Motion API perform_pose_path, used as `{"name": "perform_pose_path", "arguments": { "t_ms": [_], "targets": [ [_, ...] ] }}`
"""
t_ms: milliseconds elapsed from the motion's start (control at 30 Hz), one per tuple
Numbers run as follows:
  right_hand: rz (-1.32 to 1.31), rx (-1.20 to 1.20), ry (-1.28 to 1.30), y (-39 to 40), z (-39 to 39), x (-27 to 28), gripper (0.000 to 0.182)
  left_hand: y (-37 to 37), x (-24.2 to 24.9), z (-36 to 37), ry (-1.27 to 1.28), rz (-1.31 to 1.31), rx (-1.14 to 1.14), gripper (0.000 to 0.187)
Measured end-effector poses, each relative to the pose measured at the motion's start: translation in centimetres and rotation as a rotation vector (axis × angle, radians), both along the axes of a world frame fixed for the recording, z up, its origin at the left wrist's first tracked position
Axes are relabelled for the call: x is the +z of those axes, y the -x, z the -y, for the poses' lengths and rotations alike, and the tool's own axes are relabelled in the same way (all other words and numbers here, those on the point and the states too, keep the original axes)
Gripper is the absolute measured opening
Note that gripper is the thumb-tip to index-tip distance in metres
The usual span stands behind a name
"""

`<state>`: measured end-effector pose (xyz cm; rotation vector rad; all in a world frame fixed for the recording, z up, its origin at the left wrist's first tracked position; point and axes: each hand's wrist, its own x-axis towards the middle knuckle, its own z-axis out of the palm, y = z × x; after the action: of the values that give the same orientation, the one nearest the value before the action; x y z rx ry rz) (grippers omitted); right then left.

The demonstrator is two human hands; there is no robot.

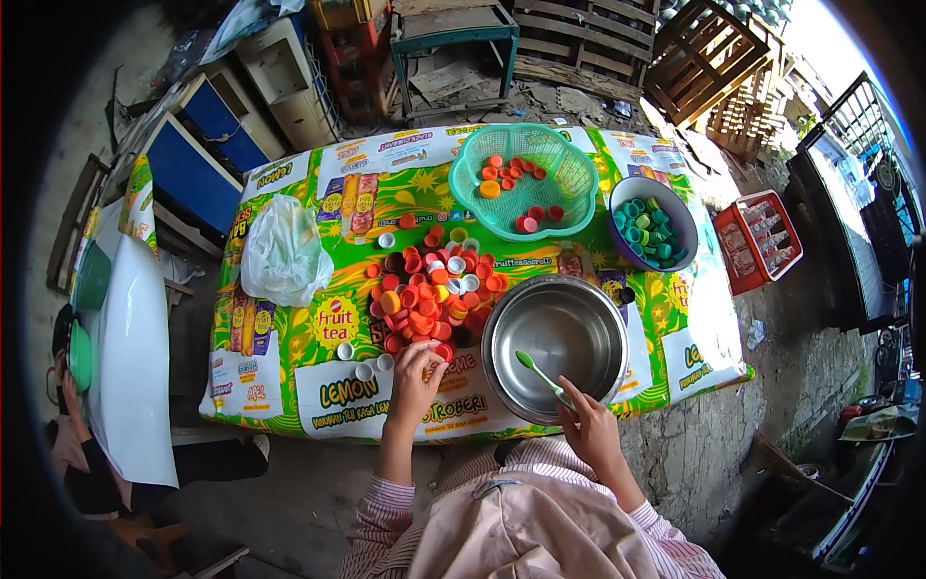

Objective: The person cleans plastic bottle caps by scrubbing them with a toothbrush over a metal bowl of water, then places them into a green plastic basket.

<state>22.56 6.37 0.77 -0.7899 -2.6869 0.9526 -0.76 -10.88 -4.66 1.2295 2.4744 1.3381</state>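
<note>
My left hand (415, 388) is at the near edge of a heap of bottle caps (424, 307), mostly red and orange with a few white ones. Its fingers are closed on a red bottle cap (444, 353). In my right hand (586, 423) is a green toothbrush (542, 374), its head pointing up and left over a steel bowl (506, 394). Several white caps (364, 372) lie left of my left hand.
Behind the bowl stands a green colander (463, 154) with red and orange caps. A purple-rimmed bowl (617, 198) holds green and teal caps. A plastic bag (285, 253) rests at left; a red crate (755, 239) is beyond the table. Another person's hand (69, 386) shows far left.
</note>
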Motion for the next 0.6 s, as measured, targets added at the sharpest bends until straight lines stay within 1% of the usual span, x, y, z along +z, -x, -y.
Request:
{"name": "perform_pose_path", "arguments": {
  "t_ms": [167,233,333,367,467,600],
  "targets": [
    [-0.023,0.011,0.036,0.0,-0.6,0.4,0.046,-1.0,0.0,0.0,0.019,0.054,0.049,0.012],
    [-0.045,0.008,0.029,-0.4,-1.0,0.2,0.046,-1.5,0.0,-0.1,0.033,0.124,0.054,0.017],
    [-0.047,0.002,0.035,-1.2,-1.9,0.3,0.046,-2.2,0.8,-0.5,0.059,0.147,0.098,0.022],
    [-0.046,0.001,0.057,-1.5,-2.2,0.3,0.046,-2.2,0.9,-0.4,0.096,0.128,0.097,0.028],
    [-0.059,0.011,0.096,-2.3,-3.7,0.4,0.047,-3.2,1.7,-1.1,-0.003,0.212,0.201,0.039],
    [-0.054,0.014,0.062,-3.3,-6.0,0.6,0.047,-5.0,2.9,-2.7,-0.122,0.196,0.280,0.042]
  ]
}}
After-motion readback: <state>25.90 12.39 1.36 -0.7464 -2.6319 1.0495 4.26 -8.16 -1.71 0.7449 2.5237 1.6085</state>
